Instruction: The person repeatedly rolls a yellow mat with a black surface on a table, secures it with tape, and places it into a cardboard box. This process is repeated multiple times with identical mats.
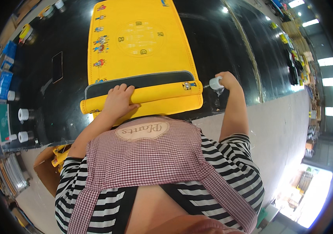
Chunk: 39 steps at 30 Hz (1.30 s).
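Observation:
A long yellow mat (143, 43) with small colourful figures along its left edge lies on a black table (221, 50). Its near end is rolled up into a yellow tube (162, 93), showing the dark grey underside (143, 80) just behind the roll. My left hand (117, 102) presses flat on the left part of the roll. My right hand (225, 80) is to the right of the mat, closed around a small white tape roll (215, 83) held just above the table.
White tape rolls (23, 114) (23, 136) stand at the table's left edge beside blue and green packages (3, 84). A dark flat rectangle (56, 67) lies left of the mat. A cardboard box (49, 171) sits on the floor at lower left; pale floor is to the right.

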Tool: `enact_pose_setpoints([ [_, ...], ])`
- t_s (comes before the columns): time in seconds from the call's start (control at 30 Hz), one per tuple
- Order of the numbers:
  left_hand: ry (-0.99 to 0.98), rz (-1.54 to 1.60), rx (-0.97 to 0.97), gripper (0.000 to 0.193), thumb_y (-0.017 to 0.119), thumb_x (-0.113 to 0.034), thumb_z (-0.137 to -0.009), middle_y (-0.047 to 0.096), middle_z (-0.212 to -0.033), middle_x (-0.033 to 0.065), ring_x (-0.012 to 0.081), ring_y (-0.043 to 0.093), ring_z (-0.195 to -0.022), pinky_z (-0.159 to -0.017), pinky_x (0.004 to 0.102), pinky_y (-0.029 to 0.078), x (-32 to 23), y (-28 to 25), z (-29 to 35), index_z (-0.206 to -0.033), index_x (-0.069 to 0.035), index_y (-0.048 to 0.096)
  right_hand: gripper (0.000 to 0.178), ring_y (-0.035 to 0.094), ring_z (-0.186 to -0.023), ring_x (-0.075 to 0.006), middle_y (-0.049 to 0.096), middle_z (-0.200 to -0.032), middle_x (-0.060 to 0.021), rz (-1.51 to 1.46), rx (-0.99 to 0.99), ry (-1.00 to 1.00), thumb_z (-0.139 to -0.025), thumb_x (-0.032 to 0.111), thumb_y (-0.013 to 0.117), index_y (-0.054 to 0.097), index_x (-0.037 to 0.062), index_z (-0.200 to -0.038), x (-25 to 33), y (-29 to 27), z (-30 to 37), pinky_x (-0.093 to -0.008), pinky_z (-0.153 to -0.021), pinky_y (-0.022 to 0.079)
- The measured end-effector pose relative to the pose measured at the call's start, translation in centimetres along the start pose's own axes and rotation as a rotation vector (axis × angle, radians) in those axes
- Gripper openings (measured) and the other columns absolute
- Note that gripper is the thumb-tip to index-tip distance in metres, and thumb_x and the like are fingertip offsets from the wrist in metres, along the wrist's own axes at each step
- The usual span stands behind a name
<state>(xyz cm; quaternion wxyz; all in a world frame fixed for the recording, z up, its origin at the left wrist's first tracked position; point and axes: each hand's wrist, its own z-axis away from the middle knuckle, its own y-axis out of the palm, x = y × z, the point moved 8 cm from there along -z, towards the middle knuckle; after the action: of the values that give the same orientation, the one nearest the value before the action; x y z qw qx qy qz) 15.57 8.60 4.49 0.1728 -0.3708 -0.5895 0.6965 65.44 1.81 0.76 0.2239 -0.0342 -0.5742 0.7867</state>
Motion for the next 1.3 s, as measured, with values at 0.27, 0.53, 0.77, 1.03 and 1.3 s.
enact_pose_setpoints([
  [0.27,0.027,0.020,-0.066,0.062,0.084,-0.047,-0.079,0.059,-0.112,0.0115,0.0306,0.058,-0.111,-0.097,0.0422,0.047,0.3,-0.4,0.1,-0.123,-0.010,0.063,0.018,0.073,-0.074,-0.0243,0.073,-0.094,-0.0137,-0.841,-0.075,0.304,-0.098,0.012,0.055,0.065,0.0028,-0.111,-4.7,4.1,1.8,-0.0305,-0.060,0.060],
  [0.53,-0.011,0.038,0.034,0.067,0.085,-0.049,-0.078,0.061,-0.116,0.0120,0.0313,0.058,-0.113,-0.099,0.0418,0.046,0.5,-0.2,-0.3,-0.128,-0.010,0.062,0.028,0.072,-0.100,-0.0200,0.074,-0.120,-0.0136,-1.275,0.060,-0.763,-0.089,0.011,0.077,0.071,0.0049,-0.116,26.8,2.2,6.1,-0.0312,-0.089,0.057],
  [0.77,0.008,0.144,-0.100,0.084,0.086,-0.055,-0.074,0.062,-0.125,0.0131,0.0335,0.058,-0.121,-0.106,0.0425,0.044,0.9,-1.2,0.2,-0.138,-0.009,0.059,0.026,0.069,-0.095,-0.0187,0.074,-0.107,-0.0084,-1.013,0.082,-0.788,-0.080,0.004,0.084,0.074,0.0031,-0.105,33.3,7.3,4.6,-0.0299,-0.088,0.055],
  [1.03,0.280,0.483,-0.241,0.024,0.079,-0.019,-0.088,0.068,-0.112,0.0113,0.0315,0.065,-0.108,-0.095,0.0414,0.051,-2.9,-5.6,-2.2,-0.110,-0.009,0.074,0.033,0.070,-0.102,-0.0325,0.072,-0.116,-0.0166,-0.722,0.222,-0.695,-0.082,0.020,0.082,0.072,0.0037,-0.109,33.5,8.7,4.3,-0.0401,-0.093,0.055],
  [1.3,-0.069,0.420,0.163,0.017,0.075,-0.020,-0.089,0.075,-0.099,0.0158,0.0327,0.070,-0.090,-0.082,0.0391,0.054,3.3,3.5,-8.9,-0.099,-0.007,0.077,0.110,0.048,-0.135,-0.0393,0.060,-0.137,-0.0187,-0.545,-0.325,-0.886,-0.081,0.037,0.082,0.020,-0.0036,-0.162,33.1,6.5,11.7,-0.0481,-0.116,0.036],
])
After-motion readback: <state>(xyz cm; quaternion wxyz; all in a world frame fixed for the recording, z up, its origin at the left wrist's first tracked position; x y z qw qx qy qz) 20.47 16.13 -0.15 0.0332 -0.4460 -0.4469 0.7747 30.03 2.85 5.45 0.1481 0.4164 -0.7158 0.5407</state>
